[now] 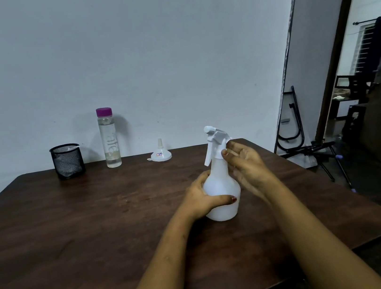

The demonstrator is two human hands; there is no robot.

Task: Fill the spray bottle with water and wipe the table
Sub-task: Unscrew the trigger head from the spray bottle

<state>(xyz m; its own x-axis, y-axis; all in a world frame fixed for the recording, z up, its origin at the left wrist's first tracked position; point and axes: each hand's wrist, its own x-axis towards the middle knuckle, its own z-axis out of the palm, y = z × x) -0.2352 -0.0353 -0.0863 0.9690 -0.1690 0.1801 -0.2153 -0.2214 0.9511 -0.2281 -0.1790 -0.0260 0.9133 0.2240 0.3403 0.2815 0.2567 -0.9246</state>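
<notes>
A white translucent spray bottle (221, 189) stands upright on the dark wooden table (86, 234), right of centre. My left hand (202, 199) wraps its round body from the left. My right hand (244, 161) is at the bottle's neck, thumb and fingers touching the white trigger head (215, 138). At the back stands a clear water bottle (109, 139) with a purple cap, closed. A small white funnel (160, 152) sits upside down to its right.
A black mesh cup (67, 160) with something white inside stands at the back left by the wall. Folded black metal frames (307, 141) lie on the floor beyond the table's right edge. A doorway (358, 64) opens on the far right.
</notes>
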